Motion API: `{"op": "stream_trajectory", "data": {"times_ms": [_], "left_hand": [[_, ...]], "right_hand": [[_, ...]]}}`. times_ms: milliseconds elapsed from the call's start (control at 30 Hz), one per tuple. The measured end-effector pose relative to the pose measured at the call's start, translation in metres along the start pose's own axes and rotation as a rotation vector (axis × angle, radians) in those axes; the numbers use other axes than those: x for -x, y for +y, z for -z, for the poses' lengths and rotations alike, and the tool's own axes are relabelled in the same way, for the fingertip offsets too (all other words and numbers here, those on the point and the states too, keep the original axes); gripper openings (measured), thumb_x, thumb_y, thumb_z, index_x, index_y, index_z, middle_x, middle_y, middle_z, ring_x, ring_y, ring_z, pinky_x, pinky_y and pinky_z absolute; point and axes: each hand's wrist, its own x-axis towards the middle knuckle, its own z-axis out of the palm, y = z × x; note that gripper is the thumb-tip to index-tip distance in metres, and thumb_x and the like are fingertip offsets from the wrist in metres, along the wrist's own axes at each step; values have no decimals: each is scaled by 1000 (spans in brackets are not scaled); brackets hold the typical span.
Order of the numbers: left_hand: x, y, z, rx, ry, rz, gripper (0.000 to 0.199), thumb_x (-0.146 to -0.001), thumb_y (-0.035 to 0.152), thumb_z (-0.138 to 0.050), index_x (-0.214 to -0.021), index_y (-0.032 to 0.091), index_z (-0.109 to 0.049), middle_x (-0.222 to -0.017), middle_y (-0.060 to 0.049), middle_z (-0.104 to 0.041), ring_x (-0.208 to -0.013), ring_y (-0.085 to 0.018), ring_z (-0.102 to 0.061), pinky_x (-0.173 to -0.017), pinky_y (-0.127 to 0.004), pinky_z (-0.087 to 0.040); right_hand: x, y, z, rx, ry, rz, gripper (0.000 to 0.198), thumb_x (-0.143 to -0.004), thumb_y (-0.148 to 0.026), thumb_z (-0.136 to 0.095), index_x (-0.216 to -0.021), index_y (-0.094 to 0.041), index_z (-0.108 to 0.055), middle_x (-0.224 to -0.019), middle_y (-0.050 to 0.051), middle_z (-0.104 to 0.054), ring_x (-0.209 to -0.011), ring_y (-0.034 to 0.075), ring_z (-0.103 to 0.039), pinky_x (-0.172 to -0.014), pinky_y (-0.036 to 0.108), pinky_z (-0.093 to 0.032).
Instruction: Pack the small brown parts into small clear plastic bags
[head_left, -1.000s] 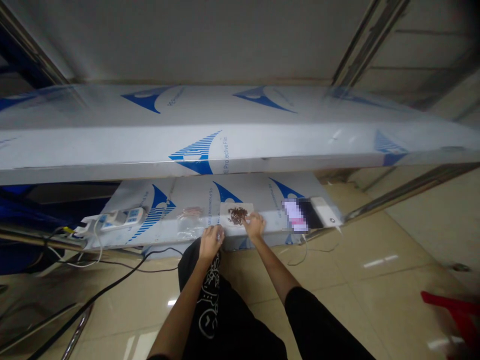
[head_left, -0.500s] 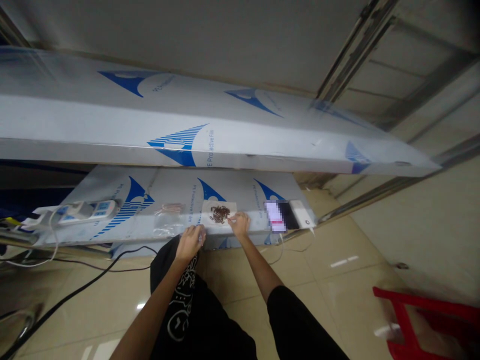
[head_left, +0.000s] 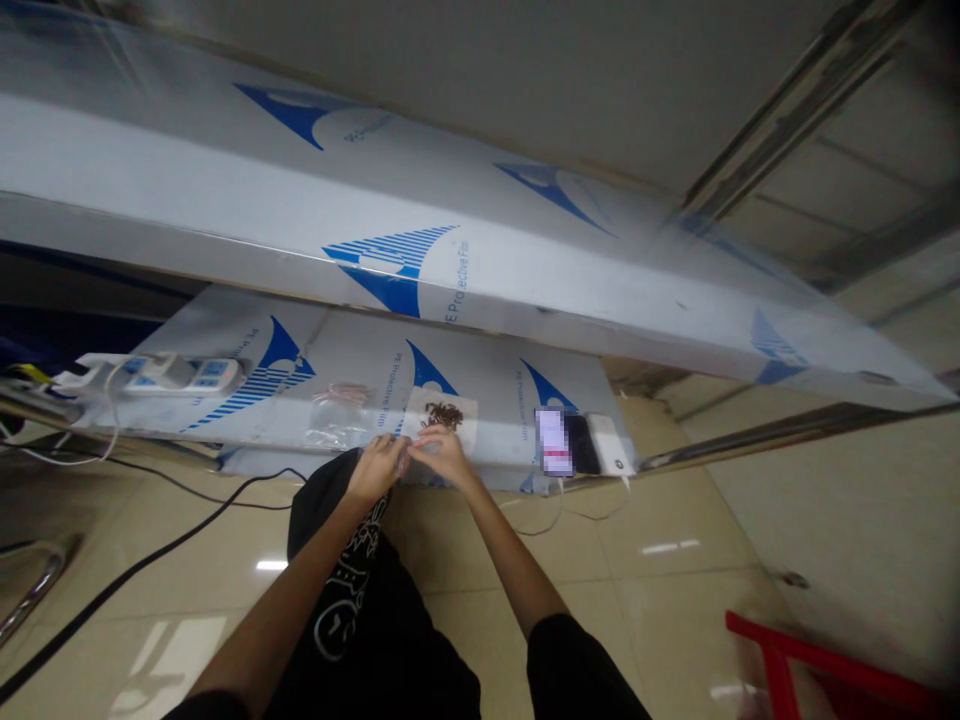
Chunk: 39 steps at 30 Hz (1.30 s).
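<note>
My left hand (head_left: 377, 469) is closed at the shelf's front edge. Something small and pinkish, partly see-through, shows at its fingertips, too small to name. My right hand (head_left: 444, 458) meets it from the right, thumb and fingers pinched together at the same spot. What the right fingers hold, if anything, is hidden. Just beyond the right hand lies a pile of small brown pieces (head_left: 444, 415) on a white sheet (head_left: 469, 428). To the left rests a clear plastic bag (head_left: 335, 426), with thin pinkish strips (head_left: 342, 394) at its far end.
The low shelf (head_left: 499, 400) wears printed protective film. A higher film-covered shelf (head_left: 285, 240) overhangs it. Phones (head_left: 555, 442) with charging cables lie at the right, a power strip (head_left: 214, 376) at the left. A red stool (head_left: 780, 670) stands on the floor.
My right hand has moved left from the brown pile to my left hand's fingertips. My left hand stays near the shelf edge. The camera view has tilted a little.
</note>
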Motion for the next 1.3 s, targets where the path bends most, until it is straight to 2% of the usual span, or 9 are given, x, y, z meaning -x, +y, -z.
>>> {"op": "stream_trajectory", "data": {"times_ms": [100, 233, 467, 667, 867, 1000, 1133, 1233, 1300], "left_hand": [[-1, -3, -1, 4, 13, 23, 18, -80, 19, -44, -96, 18, -53, -83, -8, -57, -84, -22, -52, -74, -34, -39], [-3, -3, 1, 18, 15, 71, 15, -79, 18, -45, -92, 19, -52, -84, -7, -57, -82, -22, -51, -75, -33, -39], [-5, 1, 9, 28, 2, 158, 13, -76, 17, -48, -89, 18, -51, -85, -6, -57, -82, -22, -50, -73, -33, -39], [-6, 2, 10, 68, -26, 105, 18, -76, 14, -46, -92, 19, -52, -86, -6, -56, -85, -22, -49, -76, -34, -37], [-4, 2, 11, 66, -17, 76, 23, -77, 11, -46, -98, 18, -52, -92, -6, -58, -91, -22, -48, -79, -35, -36], [-4, 2, 11, 37, 55, 121, 20, -81, 19, -45, -100, 17, -52, -89, -7, -59, -87, -21, -50, -78, -33, -36], [-5, 2, 9, 6, 91, 115, 21, -83, 22, -44, -101, 17, -54, -86, -6, -60, -85, -21, -51, -78, -34, -36], [-5, 1, 6, 6, 109, 117, 19, -82, 23, -44, -96, 18, -56, -84, -6, -62, -84, -21, -52, -79, -35, -36], [-5, 1, 5, 6, 121, 131, 18, -82, 24, -45, -93, 18, -58, -81, -6, -62, -82, -21, -53, -79, -36, -36]], "right_hand": [[-3, 0, -12, -19, 71, -79, 6, -60, -24, -71, -64, -19, -69, -84, 6, -66, -82, 17, -61, -80, 31, -46], [-5, 2, -15, -61, 57, -134, 6, -59, -24, -71, -63, -20, -69, -83, 5, -66, -83, 18, -61, -79, 31, -46], [3, -1, -7, -97, -117, -11, 5, -60, -25, -70, -62, -20, -69, -84, 4, -65, -84, 17, -60, -80, 29, -45], [3, -2, -23, -8, 48, -83, 3, -62, -23, -68, -64, -21, -70, -85, 4, -63, -85, 17, -59, -83, 30, -44], [8, 5, -41, -29, 95, -74, 5, -65, -21, -64, -65, -21, -69, -88, 4, -65, -88, 18, -58, -83, 31, -45], [6, 16, -23, -11, 60, -106, 17, -74, -30, -56, -76, -21, -70, -91, 4, -67, -87, 17, -60, -77, 29, -46], [-4, 32, 17, 152, 158, -137, 15, -71, -29, -59, -73, -18, -70, -84, 6, -66, -86, 20, -57, -83, 32, -42], [-10, 45, 42, 309, 248, -170, 17, -70, -24, -60, -83, -17, -69, -96, 10, -62, -97, 24, -51, -90, 39, -33], [-14, 52, 50, 488, 245, -183, 20, -70, -22, -59, -87, -18, -69, -104, 11, -59, -102, 25, -47, -90, 40, -31]]}}
